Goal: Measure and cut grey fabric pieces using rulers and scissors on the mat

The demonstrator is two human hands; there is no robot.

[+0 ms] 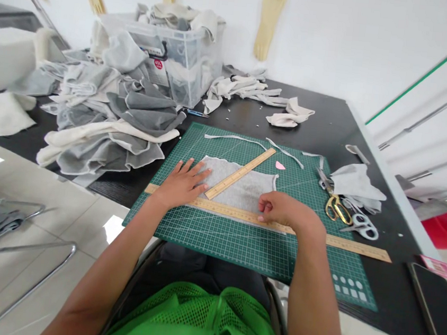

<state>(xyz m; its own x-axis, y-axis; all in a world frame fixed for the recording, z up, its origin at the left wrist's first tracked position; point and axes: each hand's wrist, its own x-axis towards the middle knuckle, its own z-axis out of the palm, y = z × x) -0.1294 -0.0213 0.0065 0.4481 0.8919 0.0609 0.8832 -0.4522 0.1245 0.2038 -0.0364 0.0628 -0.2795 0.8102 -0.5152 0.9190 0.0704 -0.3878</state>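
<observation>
A grey fabric piece (241,188) lies on a green cutting mat (240,238). A long wooden ruler (351,246) runs along the fabric's near edge, and a short wooden ruler (241,173) lies diagonally across the cloth. My left hand (182,184) rests flat, fingers spread, on the fabric's left edge and the long ruler. My right hand (279,208) has its fingers curled and presses on the long ruler at the fabric's right corner; whether it holds something small I cannot tell. A pink chalk piece (280,165) lies on the mat beyond.
Gold-handled scissors (337,207) and white-handled scissors (363,225) lie right of the mat with grey scraps (355,182). A pile of grey and cream cloth (112,118) and a clear plastic bin (183,56) fill the left back. Thin fabric strips (237,137) lie on the mat's far edge.
</observation>
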